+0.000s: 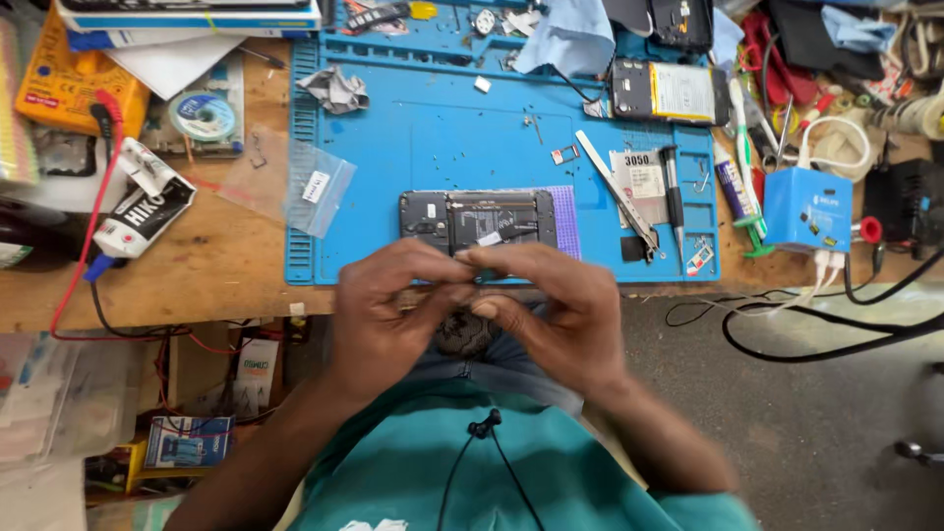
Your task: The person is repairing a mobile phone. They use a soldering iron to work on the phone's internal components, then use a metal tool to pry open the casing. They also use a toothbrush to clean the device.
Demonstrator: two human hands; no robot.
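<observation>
while fingertips meet, left hand (388, 310), right hand (551, 315) near opened phone (477, 219).

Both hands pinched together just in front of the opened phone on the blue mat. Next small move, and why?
Probably lower the pinch onto the opened phone. The left hand and right hand meet fingertip to fingertip at the near edge of the blue mat, right in front of the phone; whatever they grip is too small to make out. Tweezers lie unused to the right.
</observation>
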